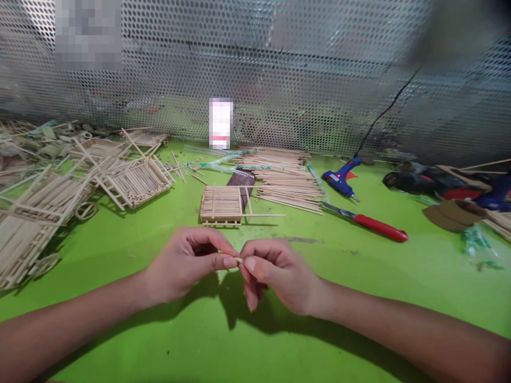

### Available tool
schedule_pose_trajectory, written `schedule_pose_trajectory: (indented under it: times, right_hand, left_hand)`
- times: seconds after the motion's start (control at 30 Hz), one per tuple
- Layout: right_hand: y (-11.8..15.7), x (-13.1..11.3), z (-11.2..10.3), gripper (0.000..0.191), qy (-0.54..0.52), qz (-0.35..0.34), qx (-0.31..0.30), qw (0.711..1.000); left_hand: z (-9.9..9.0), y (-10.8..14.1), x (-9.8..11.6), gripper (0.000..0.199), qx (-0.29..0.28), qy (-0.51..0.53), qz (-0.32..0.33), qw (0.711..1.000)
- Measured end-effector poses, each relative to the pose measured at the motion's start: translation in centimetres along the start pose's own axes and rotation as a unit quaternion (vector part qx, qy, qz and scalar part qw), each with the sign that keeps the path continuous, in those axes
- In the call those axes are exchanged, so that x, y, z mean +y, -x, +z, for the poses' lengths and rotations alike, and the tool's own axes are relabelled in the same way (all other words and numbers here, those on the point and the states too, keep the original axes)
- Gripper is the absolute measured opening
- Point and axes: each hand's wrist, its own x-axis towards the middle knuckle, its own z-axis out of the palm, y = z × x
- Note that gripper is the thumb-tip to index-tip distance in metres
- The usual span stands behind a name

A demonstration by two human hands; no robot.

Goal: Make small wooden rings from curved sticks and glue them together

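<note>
My left hand (178, 266) and my right hand (285, 274) meet over the green table, thumbs and forefingers pinched together. Between the fingertips shows a small pale wooden piece (239, 260), mostly covered, so its full shape is hidden. Both hands appear to grip it. Just beyond them stands a small cart-like frame of thin sticks (221, 203), with two long sticks reaching to the right. Behind it is a pile of loose bamboo sticks (285, 178), partly on a dark flat object (245, 181).
Several stick-built carts (138, 183) crowd the left side. To the right are a blue glue gun (341, 178), a red-handled knife (379, 227), a brown curved piece (455, 214) and crumpled plastic (481, 244). A perforated metal panel (303, 85) rises along the back edge.
</note>
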Motion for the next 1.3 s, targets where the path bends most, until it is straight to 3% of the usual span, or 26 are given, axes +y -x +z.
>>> schedule_pose_trajectory:
  times: [0.4, 0.73, 0.87, 0.97, 1.17, 1.3]
  right_hand:
    - [-0.5, 0.1, -0.4, 0.027, -0.049, 0.017, -0.016, 0.999]
    - [-0.6, -0.2, -0.7, 0.023, -0.065, 0.020, -0.023, 0.997]
    - [-0.7, 0.7, -1.6, 0.023, -0.054, 0.011, -0.001, 0.998]
    - [-0.8, 1.3, -2.4, 0.027, -0.029, 0.005, -0.019, 0.999]
    - [-0.1, 1.3, -3.8, 0.038, 0.059, 0.002, -0.035, 0.998]
    - [0.2, 0.0, -4.7, 0.049, 0.158, 0.007, 0.008, 0.987]
  left_hand:
    - [-0.1, -0.3, 0.1, 0.023, -0.012, -0.048, 0.013, 0.999]
    - [-0.8, -0.2, -0.3, 0.027, -0.018, -0.033, -0.044, 0.998]
    - [-1.3, 0.0, -0.3, 0.028, 0.005, -0.060, -0.036, 0.998]
    - [-1.8, 0.0, -0.2, 0.030, 0.038, -0.089, -0.024, 0.995]
    - [-2.4, -0.5, -0.1, 0.026, 0.086, -0.155, 0.041, 0.983]
    - [-2.1, -0.7, -0.9, 0.027, 0.063, -0.281, 0.168, 0.943]
